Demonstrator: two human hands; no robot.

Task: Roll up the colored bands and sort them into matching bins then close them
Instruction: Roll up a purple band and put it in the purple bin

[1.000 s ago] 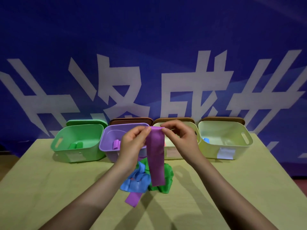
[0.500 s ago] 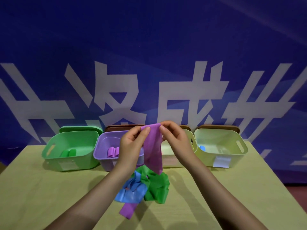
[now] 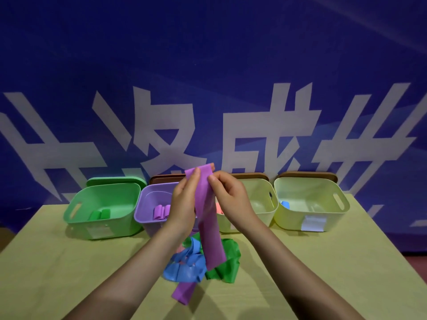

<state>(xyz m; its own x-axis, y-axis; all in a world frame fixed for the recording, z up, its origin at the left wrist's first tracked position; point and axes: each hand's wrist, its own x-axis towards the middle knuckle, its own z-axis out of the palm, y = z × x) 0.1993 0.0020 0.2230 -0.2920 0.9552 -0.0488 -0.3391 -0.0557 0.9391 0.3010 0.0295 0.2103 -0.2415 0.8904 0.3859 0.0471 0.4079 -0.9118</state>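
Left hand and right hand pinch top end of purple band, held above table; tail hangs onto loose band pile. Advice: start roll tight at top edge, keep edges aligned, then drop into purple bin, already holding rolls.

A big dark blue banner fills the whole background from 9 o'clock over 12 to 3 o'clock. Large white characters are printed across its lower half, and some paler blue bands cross it at 3 o'clock. In front of it stands a worktop with a pale yellow-green wooden surface, which takes the lower part of the view. At 4 o'clock, beside the worktop edge, a small piece of reddish floor shows. The light is dim and soft shadows lie on the worktop.
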